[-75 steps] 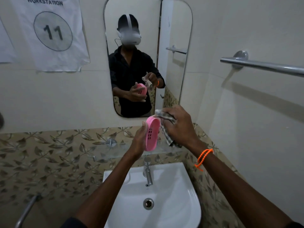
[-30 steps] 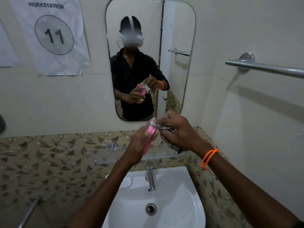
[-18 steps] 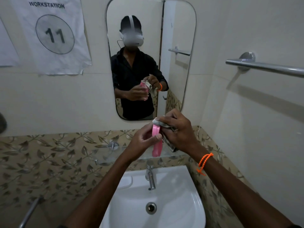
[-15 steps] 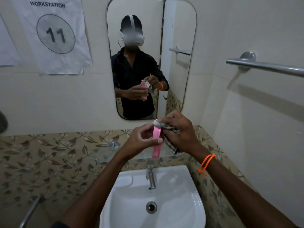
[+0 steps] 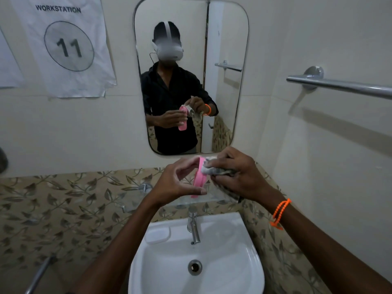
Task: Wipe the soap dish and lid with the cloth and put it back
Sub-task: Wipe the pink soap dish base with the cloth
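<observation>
A pink plastic soap dish piece (image 5: 199, 177) stands on edge above the basin, gripped at its top and bottom by my left hand (image 5: 180, 181). My right hand (image 5: 235, 172) holds a bunched grey patterned cloth (image 5: 214, 169) and presses it against the right side of the pink piece near its top. Part of the cloth hangs below my right palm. Whether this pink piece is the dish or its lid cannot be told. The mirror (image 5: 191, 75) reflects the same hold.
A white wash basin (image 5: 233, 272) with a chrome tap (image 5: 194, 225) lies below my hands. A glass shelf (image 5: 152, 200) runs along the leaf-patterned tiles behind them. A chrome towel rail (image 5: 339, 85) juts from the right wall. Paper signs hang on the left wall.
The pink piece has turned from showing its slotted face to standing edge-on. My right hand has shifted the cloth along its top and right side, while both hands stayed above the tap.
</observation>
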